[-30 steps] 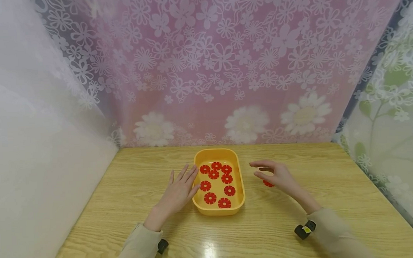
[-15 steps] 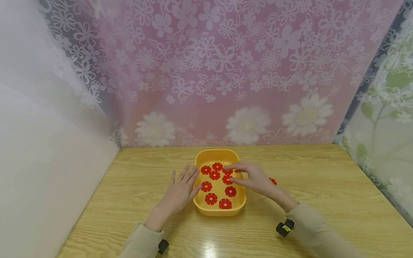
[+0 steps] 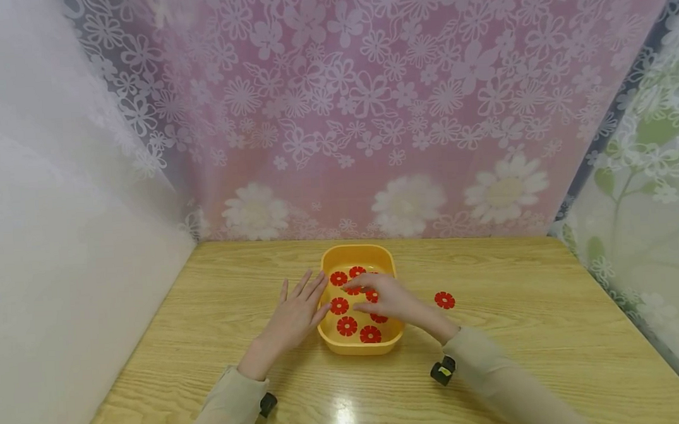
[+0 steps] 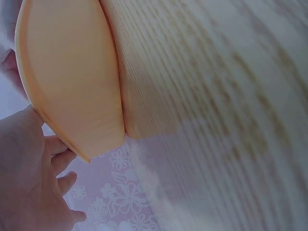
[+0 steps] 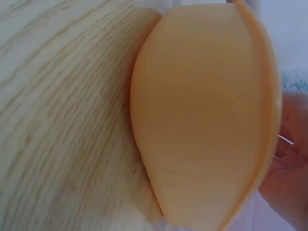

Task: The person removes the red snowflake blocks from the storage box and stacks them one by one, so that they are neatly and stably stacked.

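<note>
While the left hand (image 3: pixel 293 315) rests against the tub (image 3: pixel 361 349) at nine o'clock in the head view, its fingers straight and spread and its thumb at the rim, the right hand (image 3: pixel 389 298) reaches over from four o'clock, thumb and forefinger wide apart, with nothing visible between them. Red discs (image 3: pixel 342 327) lie about the tub's floor, several partly covered by that hand; a lone disc (image 3: pixel 441 301) lies on the table (image 3: pixel 490 268) at three o'clock from the tub. Handling one disc well probably calls for a straight drop to its edges, thumb and forefinger narrowing without nudging its neighbours. In the left wrist view, the left hand sits at eight o'clock, some fingers partly behind the rim; light bracing there seems better than a hard push, which could slide the tub. In the right wrist view, the tub hides most of the right hand's fingers at four o'clock, so I cannot tell their spread; a raised wrist should help clear the rim.
</note>
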Demonstrator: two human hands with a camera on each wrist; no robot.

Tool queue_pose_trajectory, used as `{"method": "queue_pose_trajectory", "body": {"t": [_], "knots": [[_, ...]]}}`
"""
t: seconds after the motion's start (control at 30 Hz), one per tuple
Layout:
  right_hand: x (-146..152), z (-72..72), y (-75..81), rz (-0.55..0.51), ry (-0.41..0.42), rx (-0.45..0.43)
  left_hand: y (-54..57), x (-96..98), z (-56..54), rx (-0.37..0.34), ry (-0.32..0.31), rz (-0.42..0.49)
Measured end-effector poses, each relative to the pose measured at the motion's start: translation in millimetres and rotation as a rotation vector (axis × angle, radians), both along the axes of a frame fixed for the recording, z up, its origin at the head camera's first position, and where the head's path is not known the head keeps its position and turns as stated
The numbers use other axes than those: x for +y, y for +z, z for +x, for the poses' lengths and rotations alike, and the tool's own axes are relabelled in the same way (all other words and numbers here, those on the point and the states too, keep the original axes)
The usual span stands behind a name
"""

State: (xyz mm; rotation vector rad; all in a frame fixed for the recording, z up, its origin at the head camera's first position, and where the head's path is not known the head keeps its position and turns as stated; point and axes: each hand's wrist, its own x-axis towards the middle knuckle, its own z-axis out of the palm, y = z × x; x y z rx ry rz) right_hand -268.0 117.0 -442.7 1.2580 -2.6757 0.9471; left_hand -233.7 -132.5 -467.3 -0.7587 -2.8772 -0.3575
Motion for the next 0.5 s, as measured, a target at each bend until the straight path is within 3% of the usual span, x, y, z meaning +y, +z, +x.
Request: {"method": "queue_pose_trajectory", "body": {"t": [0.13, 0.5], "knots": [[-8.3, -4.0, -7.3, 0.054, 0.037, 0.003, 0.4, -0.7, 0.0, -0.001, -0.002, -0.009], [-25.2, -8.1, -15.1, 0.187, 0.095, -0.138, -0.5, -0.9, -1.3, 0.007, -0.015, -0.001]]}}
